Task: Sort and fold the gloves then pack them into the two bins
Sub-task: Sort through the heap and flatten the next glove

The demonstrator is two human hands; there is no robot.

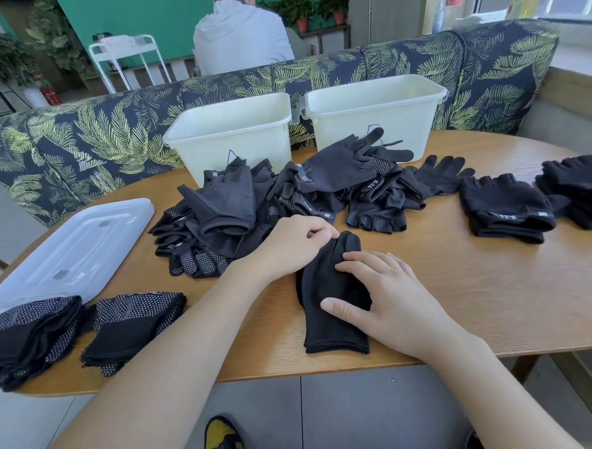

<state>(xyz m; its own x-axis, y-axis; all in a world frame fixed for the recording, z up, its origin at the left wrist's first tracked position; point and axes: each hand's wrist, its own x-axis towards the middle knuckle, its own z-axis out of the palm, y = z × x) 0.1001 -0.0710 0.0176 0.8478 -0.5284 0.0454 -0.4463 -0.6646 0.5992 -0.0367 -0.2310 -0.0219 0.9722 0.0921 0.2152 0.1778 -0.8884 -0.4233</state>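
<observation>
Glove (pixel 331 315) under flat right hand (pixel 397 301), left hand (pixel 293 244) fingers pinching its tip

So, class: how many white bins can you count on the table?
2. The left bin and the right bin stand side by side at the table's far edge, behind the heap of gloves.
</observation>
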